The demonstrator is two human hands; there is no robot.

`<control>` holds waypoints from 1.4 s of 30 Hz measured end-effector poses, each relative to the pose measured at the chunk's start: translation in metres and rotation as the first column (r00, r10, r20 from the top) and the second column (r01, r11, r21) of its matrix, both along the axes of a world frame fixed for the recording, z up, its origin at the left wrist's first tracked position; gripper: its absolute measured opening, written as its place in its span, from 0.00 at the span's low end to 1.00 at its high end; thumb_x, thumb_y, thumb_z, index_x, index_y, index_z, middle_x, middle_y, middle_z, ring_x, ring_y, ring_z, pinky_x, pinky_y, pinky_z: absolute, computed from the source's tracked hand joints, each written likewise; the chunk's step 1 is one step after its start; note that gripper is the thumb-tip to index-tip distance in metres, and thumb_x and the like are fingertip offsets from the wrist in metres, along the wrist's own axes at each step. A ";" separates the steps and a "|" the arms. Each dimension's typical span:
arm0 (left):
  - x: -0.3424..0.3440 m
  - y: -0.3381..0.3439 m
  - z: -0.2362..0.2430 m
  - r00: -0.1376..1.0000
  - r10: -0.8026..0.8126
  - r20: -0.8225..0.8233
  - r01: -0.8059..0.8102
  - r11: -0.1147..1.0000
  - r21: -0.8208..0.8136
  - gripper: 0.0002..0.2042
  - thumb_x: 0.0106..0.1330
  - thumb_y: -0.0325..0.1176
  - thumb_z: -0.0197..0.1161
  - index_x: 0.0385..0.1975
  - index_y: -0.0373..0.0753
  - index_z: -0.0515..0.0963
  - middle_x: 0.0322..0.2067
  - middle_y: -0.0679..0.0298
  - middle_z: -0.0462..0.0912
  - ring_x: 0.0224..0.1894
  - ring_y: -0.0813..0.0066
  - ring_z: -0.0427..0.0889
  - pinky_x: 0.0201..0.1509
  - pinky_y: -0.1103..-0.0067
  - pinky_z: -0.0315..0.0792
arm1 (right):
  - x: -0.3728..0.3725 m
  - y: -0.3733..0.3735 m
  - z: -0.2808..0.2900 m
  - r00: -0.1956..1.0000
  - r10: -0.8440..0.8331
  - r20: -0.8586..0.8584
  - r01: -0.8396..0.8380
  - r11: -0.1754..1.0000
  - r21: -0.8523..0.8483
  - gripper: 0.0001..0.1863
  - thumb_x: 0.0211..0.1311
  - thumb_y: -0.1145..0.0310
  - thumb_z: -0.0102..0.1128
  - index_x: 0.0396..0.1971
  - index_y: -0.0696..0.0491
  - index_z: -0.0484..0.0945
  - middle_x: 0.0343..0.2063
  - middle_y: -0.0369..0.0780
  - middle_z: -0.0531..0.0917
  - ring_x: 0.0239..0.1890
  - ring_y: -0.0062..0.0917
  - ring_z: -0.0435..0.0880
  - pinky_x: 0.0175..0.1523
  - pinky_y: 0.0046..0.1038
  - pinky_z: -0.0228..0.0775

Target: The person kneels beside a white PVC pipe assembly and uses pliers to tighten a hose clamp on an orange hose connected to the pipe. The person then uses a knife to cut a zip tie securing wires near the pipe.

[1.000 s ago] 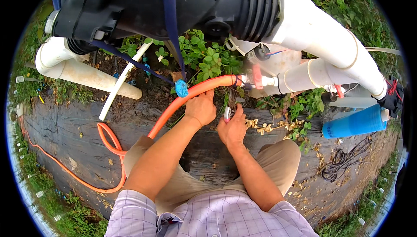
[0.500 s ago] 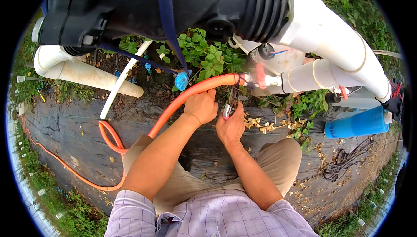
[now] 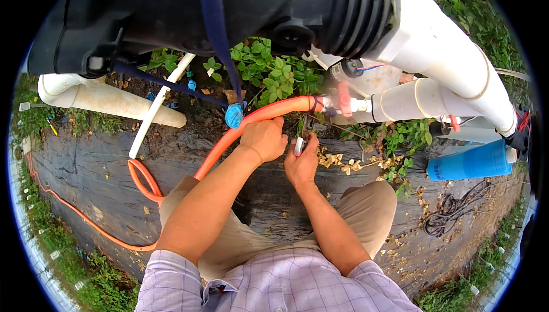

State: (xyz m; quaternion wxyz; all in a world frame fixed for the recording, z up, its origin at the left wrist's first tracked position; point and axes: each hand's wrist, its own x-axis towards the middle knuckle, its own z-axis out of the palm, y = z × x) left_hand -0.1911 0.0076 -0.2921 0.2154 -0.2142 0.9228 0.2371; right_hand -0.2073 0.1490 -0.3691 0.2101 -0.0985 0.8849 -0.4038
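An orange hose (image 3: 220, 149) curves up to a clear valve fitting with a pink-red handle (image 3: 344, 99), and a dark band (image 3: 315, 104) circles its end there. My left hand (image 3: 263, 138) is closed against the underside of the hose, fingers curled, short of that fitting. Just to its right, my right hand (image 3: 302, 160) is closed around what look like pliers with a pale grip (image 3: 298, 146). Their dark jaws (image 3: 309, 123) point up just below the hose end; whether they touch the band is too small to tell.
A large black pipe assembly (image 3: 189, 14) with a blue strap (image 3: 214, 20) hangs overhead. White pipes (image 3: 440, 60) bend down at the right above a blue cylinder (image 3: 470, 164) and a coiled black cable (image 3: 454, 215). A thin white pipe (image 3: 161, 106) leans at left over black ground sheeting (image 3: 103, 175).
The overhead black pipe and the strap with its blue bundle have shifted slightly left and down in view. The tool's jaws sit slightly differently; both hands stay nearly in place.
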 end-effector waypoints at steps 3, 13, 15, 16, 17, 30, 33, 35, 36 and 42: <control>0.002 -0.002 0.000 1.000 0.003 -0.009 -0.003 1.000 0.012 0.13 0.63 0.38 0.56 0.40 0.35 0.76 0.31 0.53 0.84 0.37 0.54 0.83 0.43 0.61 0.74 | 0.000 -0.002 0.006 0.999 0.011 0.048 -0.006 0.994 -0.108 0.29 0.62 0.68 0.56 0.59 0.59 0.57 0.44 0.58 0.77 0.42 0.54 0.79 0.47 0.44 0.71; 0.005 -0.008 -0.007 0.995 -0.003 -0.101 0.004 1.000 0.014 0.10 0.66 0.36 0.51 0.33 0.39 0.77 0.29 0.53 0.82 0.35 0.50 0.81 0.40 0.59 0.73 | 0.000 0.002 -0.007 0.991 -0.017 -0.129 -0.001 0.991 -0.137 0.31 0.62 0.65 0.58 0.61 0.61 0.57 0.50 0.56 0.71 0.51 0.50 0.74 0.55 0.42 0.66; 0.003 -0.008 -0.003 0.997 -0.010 -0.081 0.011 1.000 0.017 0.09 0.64 0.35 0.52 0.33 0.39 0.78 0.30 0.53 0.83 0.36 0.51 0.82 0.41 0.59 0.73 | 0.003 0.002 -0.009 0.990 -0.046 -0.133 0.028 0.991 -0.134 0.32 0.61 0.65 0.59 0.61 0.62 0.58 0.51 0.57 0.70 0.52 0.51 0.72 0.57 0.43 0.64; 0.001 -0.009 -0.001 0.998 -0.008 -0.064 0.009 1.000 0.022 0.09 0.63 0.34 0.53 0.34 0.39 0.79 0.30 0.53 0.83 0.36 0.52 0.82 0.42 0.60 0.73 | 0.003 0.001 -0.010 0.985 -0.049 -0.165 0.030 0.993 -0.115 0.33 0.61 0.65 0.59 0.61 0.62 0.57 0.50 0.57 0.70 0.51 0.51 0.72 0.56 0.43 0.64; 0.000 -0.009 0.000 0.999 -0.004 -0.046 0.005 1.000 0.028 0.09 0.61 0.33 0.54 0.35 0.38 0.79 0.31 0.53 0.84 0.37 0.53 0.83 0.43 0.61 0.74 | 0.003 -0.001 -0.009 0.979 -0.049 -0.197 0.030 0.995 -0.096 0.33 0.60 0.65 0.60 0.61 0.62 0.57 0.49 0.56 0.70 0.51 0.51 0.72 0.56 0.43 0.64; 0.003 -0.011 -0.005 0.995 -0.008 -0.096 0.011 0.999 0.031 0.09 0.65 0.36 0.52 0.32 0.39 0.78 0.29 0.53 0.83 0.36 0.50 0.81 0.40 0.58 0.73 | 0.007 -0.004 -0.002 0.967 -0.047 -0.252 0.054 0.998 0.018 0.37 0.57 0.65 0.63 0.63 0.59 0.55 0.47 0.55 0.71 0.49 0.51 0.72 0.54 0.46 0.62; 0.004 -0.012 -0.008 0.995 -0.006 -0.102 0.010 0.999 0.035 0.09 0.65 0.36 0.52 0.31 0.39 0.78 0.29 0.53 0.83 0.36 0.50 0.81 0.40 0.58 0.73 | 0.008 -0.005 -0.003 0.963 -0.045 -0.265 0.054 0.998 0.027 0.37 0.57 0.65 0.63 0.63 0.59 0.55 0.46 0.55 0.72 0.48 0.52 0.73 0.53 0.46 0.63; 0.005 -0.012 -0.009 0.993 -0.002 -0.116 0.007 0.999 0.043 0.09 0.65 0.35 0.52 0.31 0.39 0.78 0.29 0.53 0.83 0.36 0.51 0.81 0.39 0.58 0.73 | 0.008 -0.005 -0.003 0.959 -0.029 -0.283 0.042 0.998 0.038 0.37 0.57 0.65 0.63 0.63 0.60 0.55 0.46 0.55 0.72 0.48 0.52 0.73 0.52 0.46 0.64; 0.004 -0.012 -0.008 0.994 -0.005 -0.108 0.009 0.999 0.041 0.09 0.64 0.35 0.52 0.31 0.39 0.78 0.29 0.53 0.83 0.36 0.51 0.81 0.39 0.58 0.73 | 0.008 -0.005 -0.003 0.957 -0.023 -0.291 0.037 0.998 0.042 0.37 0.57 0.65 0.63 0.63 0.60 0.55 0.46 0.55 0.72 0.47 0.52 0.73 0.52 0.46 0.64; 0.002 -0.011 -0.008 0.995 -0.014 -0.098 0.017 1.000 0.025 0.09 0.64 0.35 0.52 0.30 0.39 0.78 0.29 0.53 0.83 0.36 0.51 0.81 0.40 0.59 0.73 | 0.008 -0.005 0.000 0.962 -0.048 -0.270 0.064 0.997 0.051 0.37 0.58 0.64 0.62 0.63 0.60 0.55 0.46 0.55 0.72 0.46 0.52 0.73 0.51 0.47 0.65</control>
